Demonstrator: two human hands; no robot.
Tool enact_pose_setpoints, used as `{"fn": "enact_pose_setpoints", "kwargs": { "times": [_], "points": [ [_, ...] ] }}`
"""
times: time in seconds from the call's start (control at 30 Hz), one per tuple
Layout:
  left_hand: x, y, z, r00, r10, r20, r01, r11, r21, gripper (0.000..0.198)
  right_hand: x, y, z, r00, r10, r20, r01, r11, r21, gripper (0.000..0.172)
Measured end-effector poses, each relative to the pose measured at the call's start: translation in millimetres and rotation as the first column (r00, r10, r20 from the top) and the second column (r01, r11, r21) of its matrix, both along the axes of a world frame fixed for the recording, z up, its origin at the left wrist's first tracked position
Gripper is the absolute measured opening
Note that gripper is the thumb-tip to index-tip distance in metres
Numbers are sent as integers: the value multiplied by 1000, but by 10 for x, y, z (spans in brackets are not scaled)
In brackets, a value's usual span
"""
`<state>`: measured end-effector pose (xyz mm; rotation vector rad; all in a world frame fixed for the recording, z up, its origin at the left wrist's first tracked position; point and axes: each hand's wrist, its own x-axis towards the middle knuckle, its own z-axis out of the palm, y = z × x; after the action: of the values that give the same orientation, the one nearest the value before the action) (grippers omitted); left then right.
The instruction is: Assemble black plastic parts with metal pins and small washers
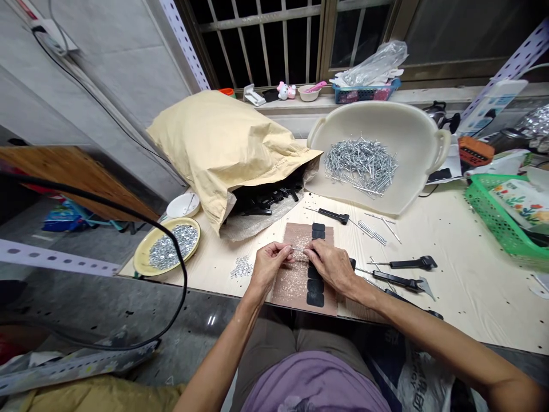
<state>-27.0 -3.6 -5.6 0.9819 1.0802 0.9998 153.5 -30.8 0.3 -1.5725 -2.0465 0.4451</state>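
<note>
The table [484,297] has metal bits [242,267] handily beside the left hand [269,264]. It and the right hand [333,264] pinch a rod [297,249], seemingly for steadiness.

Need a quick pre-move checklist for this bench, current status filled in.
1. Left hand grip on thin metal rod: ok, pinched.
2. Right hand grip on it: ok, though the rod's end is hidden.
3. Small metal pieces all in yellow bowl: not ok, a scatter lies on the tabletop.
4. Metal rods all in white basin: not ok, several lie outside.
5. Yellow sack mouth open: ok, black parts show.
</note>
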Motion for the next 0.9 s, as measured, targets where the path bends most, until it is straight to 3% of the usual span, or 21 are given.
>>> {"fn": "enact_pose_setpoints", "kwargs": {
  "times": [0.13, 0.37, 0.47, 0.7, 0.8, 0.9],
  "points": [
    [24, -2, -3, 1000, -9, -4, 9, 1000, -2, 32, 49, 43, 11, 1000, -3, -3, 3, 998, -59, 24],
    [140, -18, 32, 999, 27, 48, -25, 999, -35, 45, 222, 32, 47, 996, 11, -93, -8, 999, 34, 21],
    [167, -15, 20, 998, 58, -30, -57, 998, 32, 48, 332, 23, 32, 998, -7, -64, 12, 997, 70, 23],
    [133, -53, -78, 939, 115, -323, -44, 975, 219, 44, 739, 329, -127, 967, -104, 232, 58, 978, 198, 31],
    [146, -66, -149, 914, 150, -377, -54, 966, 252, 42, 807, 332, -226, 967, -34, 253, -27, 972, 232, 30],
    [165, -75, -199, 900, 181, -398, -74, 960, 271, 42, 779, 201, -308, 932, 197, 304, -278, 928, 249, 31]
  ]
}}
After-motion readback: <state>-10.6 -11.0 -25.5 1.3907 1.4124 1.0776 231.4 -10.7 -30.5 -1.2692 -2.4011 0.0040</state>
